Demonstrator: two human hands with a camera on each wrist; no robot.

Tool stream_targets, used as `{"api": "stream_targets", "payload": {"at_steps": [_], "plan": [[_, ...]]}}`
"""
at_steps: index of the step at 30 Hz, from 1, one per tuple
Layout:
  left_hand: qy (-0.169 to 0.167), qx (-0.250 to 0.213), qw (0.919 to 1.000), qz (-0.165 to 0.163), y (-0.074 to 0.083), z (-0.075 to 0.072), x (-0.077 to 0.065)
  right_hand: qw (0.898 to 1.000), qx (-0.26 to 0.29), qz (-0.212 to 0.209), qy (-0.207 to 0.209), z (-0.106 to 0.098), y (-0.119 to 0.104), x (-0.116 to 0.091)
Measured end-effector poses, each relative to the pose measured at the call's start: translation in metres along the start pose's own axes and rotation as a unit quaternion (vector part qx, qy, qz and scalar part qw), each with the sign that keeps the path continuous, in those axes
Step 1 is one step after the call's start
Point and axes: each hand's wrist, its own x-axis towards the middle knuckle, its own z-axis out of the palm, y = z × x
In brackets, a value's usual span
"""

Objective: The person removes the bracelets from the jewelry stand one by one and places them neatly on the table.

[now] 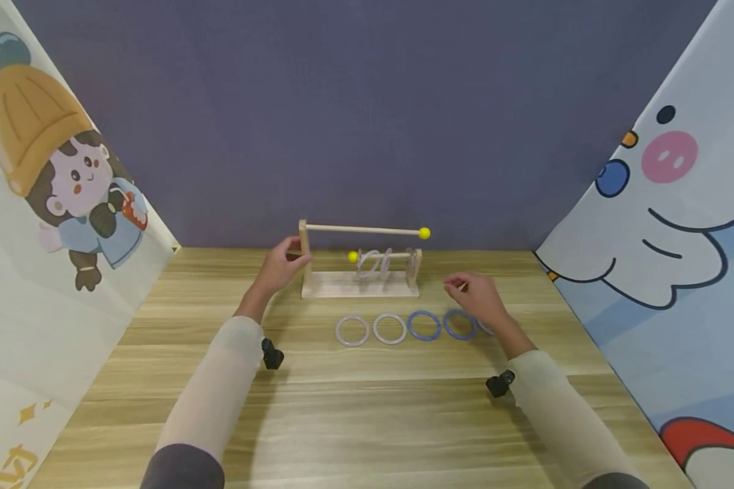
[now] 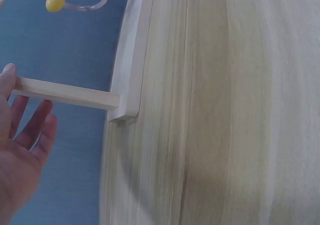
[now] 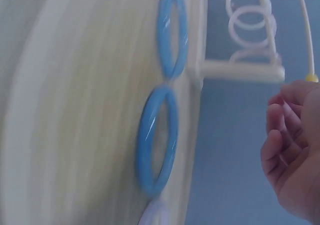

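Note:
A wooden stand (image 1: 359, 286) has a long upper rod and a shorter lower rod, each tipped with a yellow ball (image 1: 425, 233). Pale rings (image 1: 386, 264) hang on the lower rod. My left hand (image 1: 279, 266) grips the stand's left post (image 2: 67, 93) between thumb and fingers. To the right of the stand, my right hand (image 1: 478, 297) is raised with loosely bent fingers and nothing in them. Below that hand lie two blue rings (image 3: 141, 150), side by side on the table. A pale ring (image 1: 485, 329) at the row's right end is partly hidden by the right hand.
Two pale rings (image 1: 352, 345) continue the row leftward in front of the stand. The wood-grain table (image 1: 367, 421) ends at a dark blue back panel (image 1: 367, 122). Cartoon-printed panels (image 1: 703, 224) slope up on both sides.

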Motion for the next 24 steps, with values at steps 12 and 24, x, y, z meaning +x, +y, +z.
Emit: {"api": "stream_targets", "payload": {"at_steps": [12, 24], "plan": [[-0.007, 0.001, 1.0000, -0.002, -0.004, 0.000, 0.002, 0.994, 0.107, 0.015, 0.034, 0.031, -0.062, 0.040], [-0.012, 0.015, 0.9997, -0.013, -0.008, 0.001, 0.004, 0.986, 0.161, 0.013, 0.051, 0.071, -0.107, 0.062]]}}
